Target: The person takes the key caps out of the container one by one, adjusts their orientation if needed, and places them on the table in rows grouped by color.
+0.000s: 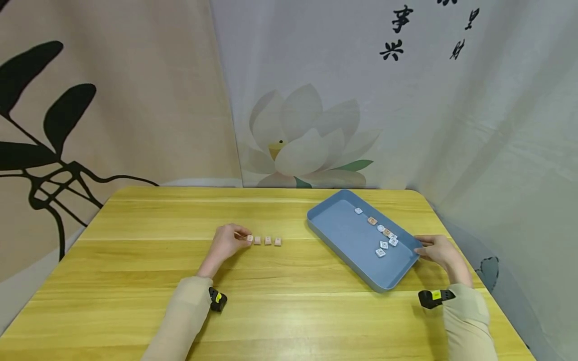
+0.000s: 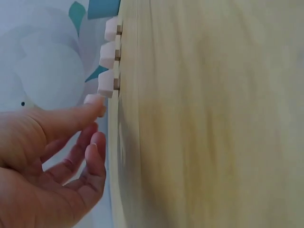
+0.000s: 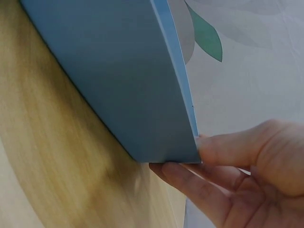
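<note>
On the wooden table (image 1: 289, 311), small pale-pink tapered pieces like keycaps (image 1: 268, 240) stand in a short row. The left hand (image 1: 226, 243) is at the row's left end, thumb and forefinger pinching the end keycap (image 1: 250, 238). From the left wrist, the thumb (image 2: 71, 118) hides that piece, while three neighbouring keycaps (image 2: 107, 54) show beyond its tip. At the right, the right hand (image 1: 440, 253) grips the near right corner of a blue-grey tray (image 1: 334, 248). Its thumb (image 3: 228, 148) lies at the rim, with the fingers against the outer end wall.
Several small white and orange-brown pieces (image 1: 384, 244) lie loose inside the tray, mostly toward its right side. The tray sits at a slant at the table's right. A printed curtain (image 1: 180, 100) hangs behind the table's far edge. Each wrist carries a black camera (image 1: 218, 299).
</note>
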The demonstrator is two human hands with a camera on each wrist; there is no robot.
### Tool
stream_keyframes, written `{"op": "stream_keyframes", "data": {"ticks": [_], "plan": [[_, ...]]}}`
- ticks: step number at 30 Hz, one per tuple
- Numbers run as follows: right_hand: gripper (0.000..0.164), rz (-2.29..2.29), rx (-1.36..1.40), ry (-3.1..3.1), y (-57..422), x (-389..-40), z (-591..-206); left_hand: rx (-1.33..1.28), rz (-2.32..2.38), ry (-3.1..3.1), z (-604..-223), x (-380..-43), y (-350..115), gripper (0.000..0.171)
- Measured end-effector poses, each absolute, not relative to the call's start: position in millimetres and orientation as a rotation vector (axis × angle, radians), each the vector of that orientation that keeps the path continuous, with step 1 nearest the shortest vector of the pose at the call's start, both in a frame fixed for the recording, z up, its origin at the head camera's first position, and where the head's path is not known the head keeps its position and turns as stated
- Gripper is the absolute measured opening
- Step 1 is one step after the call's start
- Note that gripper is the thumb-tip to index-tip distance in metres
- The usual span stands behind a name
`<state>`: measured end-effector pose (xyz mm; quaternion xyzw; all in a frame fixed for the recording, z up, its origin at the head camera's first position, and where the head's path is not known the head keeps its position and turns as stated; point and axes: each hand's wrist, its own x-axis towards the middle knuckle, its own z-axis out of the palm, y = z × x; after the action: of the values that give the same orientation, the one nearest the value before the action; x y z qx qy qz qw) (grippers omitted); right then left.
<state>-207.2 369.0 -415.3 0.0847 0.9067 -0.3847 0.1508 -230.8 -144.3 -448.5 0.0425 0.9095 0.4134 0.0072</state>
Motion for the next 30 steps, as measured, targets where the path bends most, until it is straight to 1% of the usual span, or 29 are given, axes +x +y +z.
{"op": "stream_keyframes", "data": {"ticks": [19,23,30], "plan": [[0.056,-1.104,0.249,2.598,368,-206,-414,0.085,1.151,2.880,-450,-235,-148,0.020],[0.056,-1.103,0.250,2.600,369,-206,-415,0.071,1.141,2.863,-448,-234,-149,0.024],[0.056,-1.110,0.248,2.600,370,-206,-416,0.043,1.130,2.839,-438,-231,-149,0.039]]}}
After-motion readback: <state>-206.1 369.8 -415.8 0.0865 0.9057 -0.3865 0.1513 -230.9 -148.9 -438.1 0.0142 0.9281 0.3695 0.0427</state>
